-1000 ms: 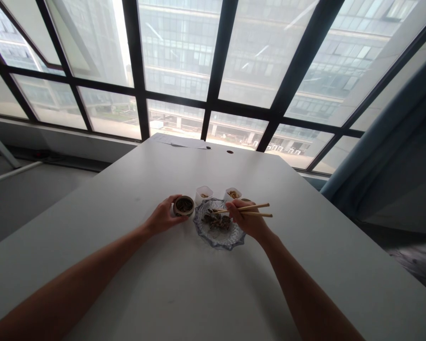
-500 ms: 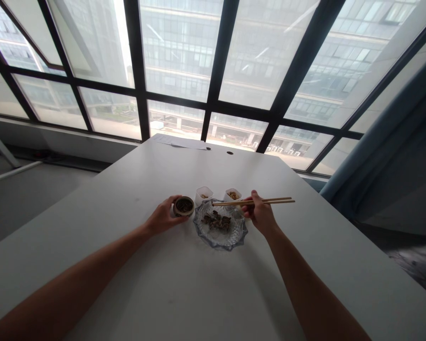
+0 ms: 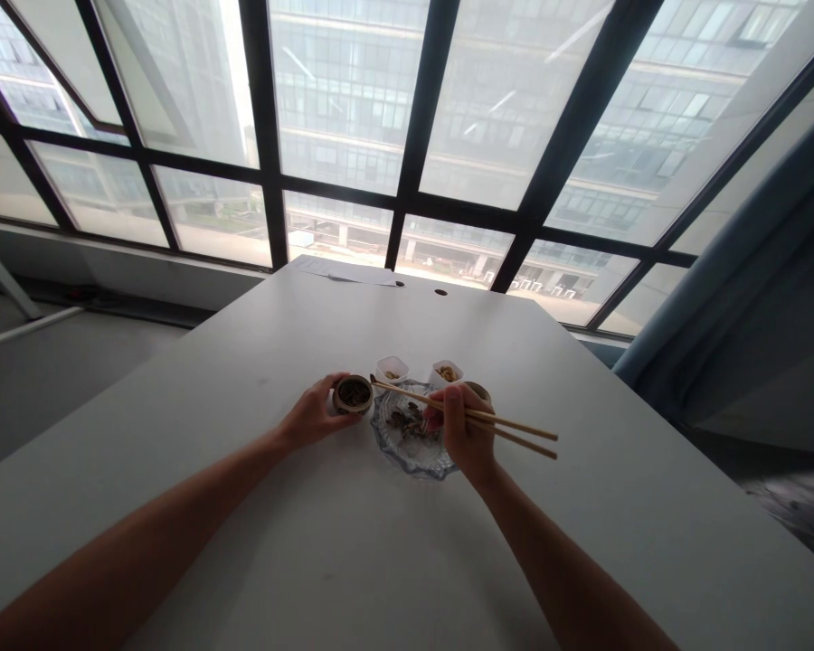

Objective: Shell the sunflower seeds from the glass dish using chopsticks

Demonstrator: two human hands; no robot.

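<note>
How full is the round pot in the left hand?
Not empty, though how full I cannot tell: dark pieces show inside the open mouth of the round pot, which the left hand holds.

Black-framed window [image 3: 405,194], building [image 3: 353,81] outside, blue curtain [image 3: 739,271] at right, papers [image 3: 363,274] far along the table [image 3: 393,325]

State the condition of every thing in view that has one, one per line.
Left hand: closed around the round jar
Round jar: open-topped, dark pieces inside
Right hand: gripping the chopsticks
Chopsticks: tips together at a dark piece by the jar's rim
Glass plate: partly filled with dark pieces
Left white container: open, a few pieces inside
Right white container: open, holding more pieces
Upper-left window pane: swung open
</note>
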